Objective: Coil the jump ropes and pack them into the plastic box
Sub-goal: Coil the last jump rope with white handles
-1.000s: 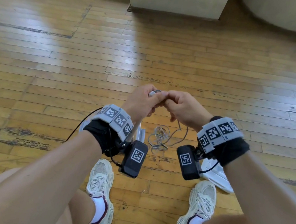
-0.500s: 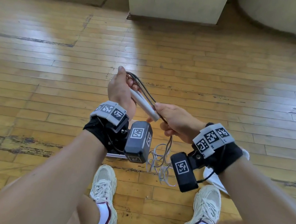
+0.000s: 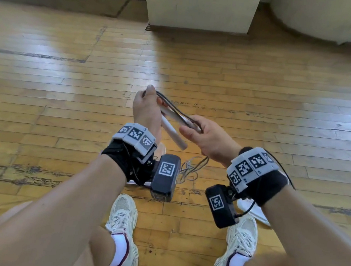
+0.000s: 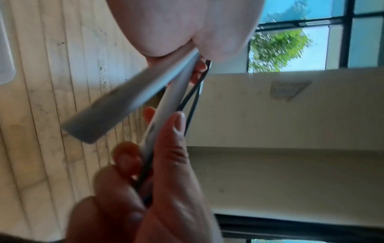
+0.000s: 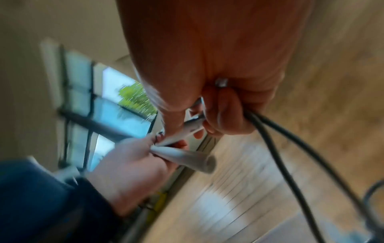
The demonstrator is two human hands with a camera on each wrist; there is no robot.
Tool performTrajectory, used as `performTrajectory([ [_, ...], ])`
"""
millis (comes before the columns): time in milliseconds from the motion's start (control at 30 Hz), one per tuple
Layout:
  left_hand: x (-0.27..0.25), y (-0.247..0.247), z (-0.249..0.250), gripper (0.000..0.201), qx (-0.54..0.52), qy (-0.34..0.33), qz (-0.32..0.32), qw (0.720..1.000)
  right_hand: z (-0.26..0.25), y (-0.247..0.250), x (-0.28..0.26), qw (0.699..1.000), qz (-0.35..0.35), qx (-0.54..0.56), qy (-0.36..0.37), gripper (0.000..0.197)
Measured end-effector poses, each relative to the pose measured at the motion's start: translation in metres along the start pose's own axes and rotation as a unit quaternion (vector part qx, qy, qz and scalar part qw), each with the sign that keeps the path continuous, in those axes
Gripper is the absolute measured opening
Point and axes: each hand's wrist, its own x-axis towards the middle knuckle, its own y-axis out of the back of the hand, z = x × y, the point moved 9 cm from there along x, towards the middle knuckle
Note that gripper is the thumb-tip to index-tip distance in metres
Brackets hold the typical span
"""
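White handles [image 3: 173,130] and a dark cord [image 3: 178,109], that's the jump rope being worked on here, held up above the wood floor [image 3: 65,104] between the two hands. Left hand [image 3: 148,108] has its fingers curled round the top ends of both handles plus the bend of cord that pokes out above them. Right hand [image 3: 207,136] is closed round the cord and the lower end of one handle, and the right wrist view shows two dark strands [image 5: 290,148] running out of the fist and down toward the floor.

So I'd say it's mid-coiling: handles bundled together, first loops laid along them, and the rest of the cord hanging. Next move probably means the right hand pulling up more slack and laying another loop over the handles while the left keeps everything pinched so the bundle doesn't spring open.

A pale tangle of another rope [image 3: 190,171] lies on the floor just behind the wrist cameras. Something clear and plastic sits there too, mostly hidden by the left wrist, can't tell if it's the box.
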Motion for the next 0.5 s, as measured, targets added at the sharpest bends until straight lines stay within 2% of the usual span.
performTrajectory([
  [67,-0.007,0.003,-0.01,0.031,-0.042,0.04,0.016,0.998,-0.002,0.004,-0.006,0.998,-0.003,-0.056,0.015,0.029],
  [100,-0.012,0.004,-0.01,0.031,-0.057,0.048,0.021,0.997,-0.003,0.002,-0.009,0.999,-0.015,-0.051,0.013,0.03],
  [200,-0.021,0.0,0.002,0.033,-0.035,-0.004,0.008,0.999,-0.009,-0.01,-0.019,0.998,-0.065,-0.012,0.008,0.033],
  [267,-0.025,-0.008,0.004,0.033,-0.017,-0.025,-0.016,0.999,-0.01,-0.013,-0.022,0.996,-0.075,-0.05,0.012,0.029],
  [433,-0.023,-0.022,0.005,0.023,0.087,-0.024,-0.108,0.99,-0.009,0.01,-0.026,0.989,-0.096,-0.115,-0.005,0.013],
  [500,-0.021,-0.028,0.008,0.021,0.199,-0.032,-0.182,0.962,-0.004,0.024,-0.026,0.985,-0.1,-0.143,-0.015,0.017],
])
